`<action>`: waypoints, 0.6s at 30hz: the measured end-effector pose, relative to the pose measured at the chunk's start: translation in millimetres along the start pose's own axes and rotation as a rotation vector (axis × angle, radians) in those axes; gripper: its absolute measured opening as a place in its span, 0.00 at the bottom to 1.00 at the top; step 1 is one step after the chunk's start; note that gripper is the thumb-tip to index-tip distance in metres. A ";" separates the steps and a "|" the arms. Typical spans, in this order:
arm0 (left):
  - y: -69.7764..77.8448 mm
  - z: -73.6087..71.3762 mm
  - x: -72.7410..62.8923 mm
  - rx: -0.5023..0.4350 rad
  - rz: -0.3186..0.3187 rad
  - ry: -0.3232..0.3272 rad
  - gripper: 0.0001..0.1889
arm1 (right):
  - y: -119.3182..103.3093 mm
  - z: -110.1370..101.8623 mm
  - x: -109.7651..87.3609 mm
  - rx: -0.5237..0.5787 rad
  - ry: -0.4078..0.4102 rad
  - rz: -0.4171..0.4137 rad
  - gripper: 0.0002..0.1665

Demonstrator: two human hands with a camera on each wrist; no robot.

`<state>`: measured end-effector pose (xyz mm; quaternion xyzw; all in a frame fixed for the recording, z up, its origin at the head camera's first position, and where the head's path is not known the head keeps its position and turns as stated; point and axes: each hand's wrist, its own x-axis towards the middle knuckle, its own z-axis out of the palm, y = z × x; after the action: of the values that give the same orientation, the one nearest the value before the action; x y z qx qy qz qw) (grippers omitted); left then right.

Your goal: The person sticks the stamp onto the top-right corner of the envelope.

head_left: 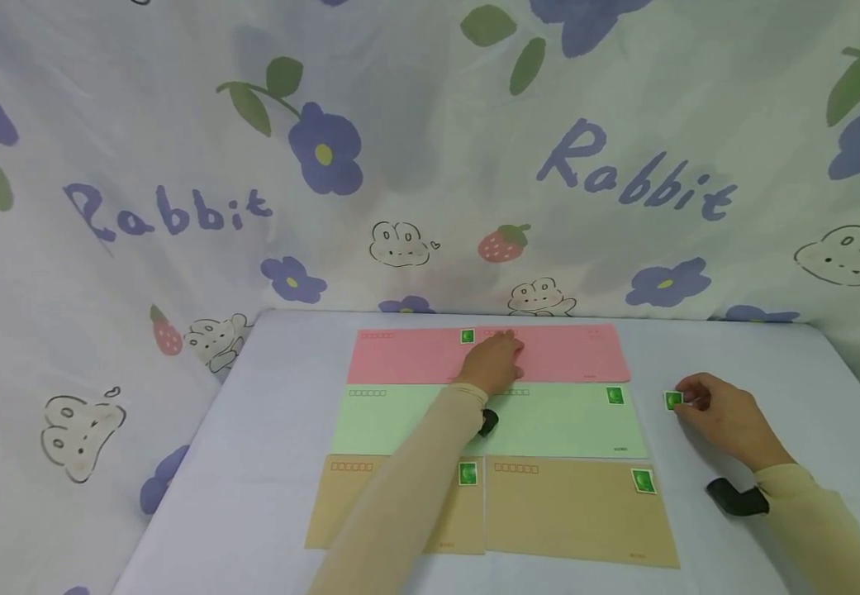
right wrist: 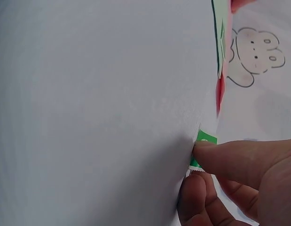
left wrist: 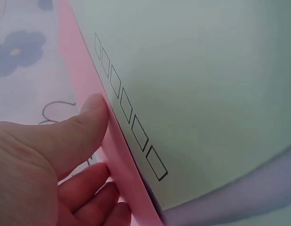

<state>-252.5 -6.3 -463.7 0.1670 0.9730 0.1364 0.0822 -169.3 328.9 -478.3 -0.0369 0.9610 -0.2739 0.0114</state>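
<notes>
My right hand [head_left: 730,417] pinches a small green postage stamp [head_left: 673,401] between thumb and fingers, just right of the envelope rows. In the right wrist view the thumb covers part of that stamp [right wrist: 207,137]. My left hand [head_left: 491,364] rests on the left part of the right-hand pink envelope [head_left: 571,355]. The left wrist view has its thumb and fingers [left wrist: 92,115] lying on the pink paper, beside the edge of a green envelope [left wrist: 206,103]. The upper right corner of that pink envelope bears faint printed marks.
A left pink envelope [head_left: 400,359] carries a stamp [head_left: 468,336]. Green envelopes [head_left: 563,426] form the middle row and brown envelopes [head_left: 578,516] the front row, several with stamps. My left forearm [head_left: 407,496] crosses the left column. A patterned curtain [head_left: 444,165] hangs behind the white table [head_left: 251,463].
</notes>
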 end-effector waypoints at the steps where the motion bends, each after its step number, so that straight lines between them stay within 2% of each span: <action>1: -0.1 0.4 0.3 -0.006 -0.001 0.003 0.27 | 0.2 0.0 0.2 0.000 0.003 -0.004 0.19; 10: 0.4 -0.2 1.1 -0.025 -0.011 0.002 0.27 | 2.7 -0.8 0.6 -0.007 0.048 -0.047 0.12; 18: 0.7 -1.0 -0.4 -0.036 -0.021 0.001 0.27 | 1.9 -1.3 0.5 0.002 0.059 -0.031 0.12</action>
<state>-252.1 -6.0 -462.4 0.1553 0.9722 0.1529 0.0859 -170.0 331.1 -478.2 -0.0435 0.9600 -0.2760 -0.0209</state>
